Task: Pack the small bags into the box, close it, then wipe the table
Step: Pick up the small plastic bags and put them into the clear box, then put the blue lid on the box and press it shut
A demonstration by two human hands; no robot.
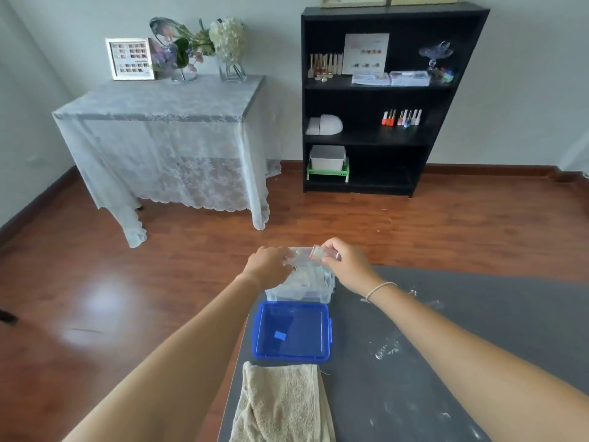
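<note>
Packing was under way at the far left corner of the dark table point(446, 330): my left hand point(266, 264) was curled over the far left rim of the clear box point(299, 290), pressing on the small bags point(307, 271) already heaped inside, though whether it pinched one of them I could not tell. My right hand point(345, 266) hovered just above the box's far right side, thumb and fingers closed on one more small packet point(317, 252), not yet dropped in. The blue lid point(291, 333) lay upside down on the table just nearer to me, touching or almost touching the box, so closing had not begun. Nearer still lay the folded beige towel point(280, 406), untouched. White smears point(387, 347) streaked the tabletop to the right, so the wiping remained. By my reckoning the bagging was nearly finished, with lid and wipe still ahead.
</note>
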